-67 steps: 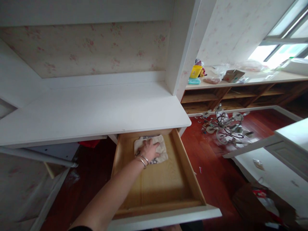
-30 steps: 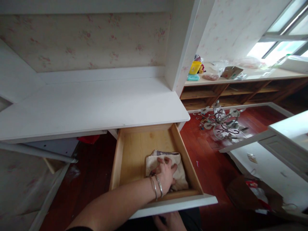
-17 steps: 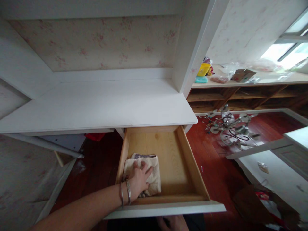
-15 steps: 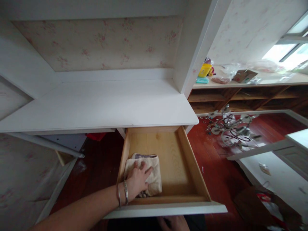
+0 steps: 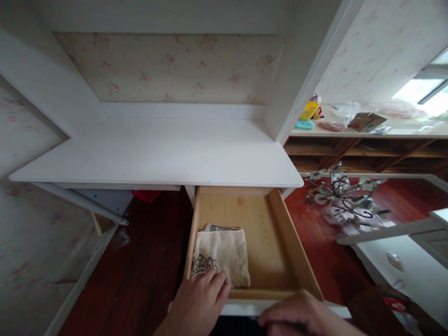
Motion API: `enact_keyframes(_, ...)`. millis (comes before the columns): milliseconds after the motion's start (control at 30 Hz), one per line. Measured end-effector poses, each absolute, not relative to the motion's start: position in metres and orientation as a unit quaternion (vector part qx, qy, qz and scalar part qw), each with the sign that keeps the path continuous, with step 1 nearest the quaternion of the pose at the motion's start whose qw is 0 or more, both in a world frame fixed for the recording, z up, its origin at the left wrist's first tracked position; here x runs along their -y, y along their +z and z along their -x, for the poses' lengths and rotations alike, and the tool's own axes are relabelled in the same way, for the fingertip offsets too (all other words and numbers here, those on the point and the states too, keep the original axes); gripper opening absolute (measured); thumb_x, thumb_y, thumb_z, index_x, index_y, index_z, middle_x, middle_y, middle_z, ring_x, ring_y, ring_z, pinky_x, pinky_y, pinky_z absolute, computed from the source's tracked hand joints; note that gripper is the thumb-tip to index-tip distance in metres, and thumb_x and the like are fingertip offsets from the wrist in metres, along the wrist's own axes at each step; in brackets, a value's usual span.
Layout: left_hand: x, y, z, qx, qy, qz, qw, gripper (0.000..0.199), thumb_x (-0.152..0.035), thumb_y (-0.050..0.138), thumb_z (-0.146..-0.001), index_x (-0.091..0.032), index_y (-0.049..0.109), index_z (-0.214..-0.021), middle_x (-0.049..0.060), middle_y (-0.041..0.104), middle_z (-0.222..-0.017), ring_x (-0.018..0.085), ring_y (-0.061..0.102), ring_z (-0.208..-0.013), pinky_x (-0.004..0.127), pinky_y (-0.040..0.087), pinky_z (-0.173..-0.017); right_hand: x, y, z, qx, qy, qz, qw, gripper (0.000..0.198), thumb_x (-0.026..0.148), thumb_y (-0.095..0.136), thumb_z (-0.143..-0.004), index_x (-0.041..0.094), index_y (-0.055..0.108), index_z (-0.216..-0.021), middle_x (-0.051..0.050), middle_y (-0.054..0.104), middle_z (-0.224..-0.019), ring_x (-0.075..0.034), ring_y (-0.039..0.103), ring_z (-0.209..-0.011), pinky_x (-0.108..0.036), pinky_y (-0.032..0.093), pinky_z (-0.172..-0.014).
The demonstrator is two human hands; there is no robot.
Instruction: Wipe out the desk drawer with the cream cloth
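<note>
A pulled-out wooden drawer point(image 5: 280, 242) with a white front hangs below the white desktop. Inside it, at the left front, lies a folded beige cloth point(image 5: 227, 254) with a dark line pattern at its lower left corner. Over the left part of the drawer's front edge is my left hand point(image 5: 203, 301), its fingers loosely bent beside the cloth's near edge and holding nothing visible. My right hand point(image 5: 301, 310), slightly blurred, is at the right part of the drawer front. Its fingers are bent, with the thumb apart below them.
The white desktop point(image 5: 182, 154) spans the space above the drawer, with an upright panel point(image 5: 315, 74) on its right. A chandelier point(image 5: 346, 193) lies on the red wooden floor at right. Beyond it, a low shelf unit point(image 5: 385, 133) carries bags and a small box.
My left hand has come off the cloth, back to the drawer's front edge. My right hand has risen from below the drawer to its front. The view has shifted slightly left.
</note>
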State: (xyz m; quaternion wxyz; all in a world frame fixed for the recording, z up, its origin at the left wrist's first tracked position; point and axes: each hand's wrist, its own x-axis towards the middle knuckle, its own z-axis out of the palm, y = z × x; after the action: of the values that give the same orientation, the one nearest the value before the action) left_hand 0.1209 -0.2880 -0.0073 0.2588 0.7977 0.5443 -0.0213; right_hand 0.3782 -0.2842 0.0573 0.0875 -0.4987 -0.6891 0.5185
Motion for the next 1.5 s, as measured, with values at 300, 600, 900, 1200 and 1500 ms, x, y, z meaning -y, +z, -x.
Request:
enact_keyframes(300, 0.31, -0.04, -0.124, -0.575, 0.059, -0.8, 0.162, 0.032, -0.032, 0.035, -0.096, -0.03, 0.067, -0.094, 0.003, 0.073, -0.086, 0.02, 0.069, -0.076, 0.032, 0.053, -0.064, 0.208, -0.004, -0.309, 0.789, 0.43, 0.437, 0.037, 0.028, 0.027, 0.048, -0.087, 0.02, 0.075, -0.091, -0.003, 0.073, -0.082, -0.018, 0.065, -0.073, -0.027, 0.044, -0.067)
enact_keyframes(600, 0.311, -0.042, -0.127, -0.523, 0.256, -0.812, -0.035, 0.015, -0.017, 0.049, -0.086, -0.023, 0.053, -0.074, -0.002, 0.061, -0.063, 0.015, 0.058, -0.055, 0.028, 0.037, -0.051, 0.216, -0.085, -0.268, 0.887, 0.358, 0.29, -0.045, 0.049, 0.027, 0.067, -0.068, 0.015, 0.063, -0.115, -0.015, 0.062, -0.116, -0.029, 0.058, -0.107, -0.04, 0.045, -0.093)
enact_keyframes(900, 0.311, -0.046, -0.129, -0.552, 0.23, -0.801, -0.042, 0.015, -0.016, 0.049, -0.087, -0.024, 0.048, -0.075, -0.003, 0.057, -0.062, 0.016, 0.056, -0.053, 0.032, 0.031, -0.05, 0.19, -0.119, -0.311, 0.947, 0.13, 0.293, -0.024, 0.077, 0.016, 0.054, -0.081, 0.02, 0.025, -0.152, -0.015, 0.034, -0.154, -0.034, 0.028, -0.142, -0.065, 0.019, -0.11)
enact_keyframes(1200, 0.313, -0.046, -0.128, -0.546, 0.21, -0.811, -0.021, 0.015, -0.015, 0.049, -0.089, -0.024, 0.049, -0.077, -0.003, 0.059, -0.064, 0.015, 0.057, -0.056, 0.03, 0.033, -0.052, 0.138, -0.125, -0.311, 0.965, -0.019, 0.259, 0.03, 0.045, 0.009, 0.046, -0.094, 0.018, 0.051, -0.138, -0.012, 0.057, -0.138, -0.03, 0.051, -0.125, -0.057, 0.039, -0.103)
enact_keyframes(1500, 0.311, -0.051, -0.131, -0.561, 0.198, -0.803, -0.036, 0.013, -0.016, 0.05, -0.086, -0.025, 0.05, -0.077, -0.004, 0.059, -0.062, 0.016, 0.056, -0.053, 0.031, 0.032, -0.05, 0.075, -0.066, -0.286, 0.957, -0.209, -0.188, 0.071, 0.028, 0.021, 0.047, -0.097, 0.021, 0.071, -0.111, -0.003, 0.07, -0.117, -0.021, 0.048, -0.128, -0.047, 0.026, -0.117)
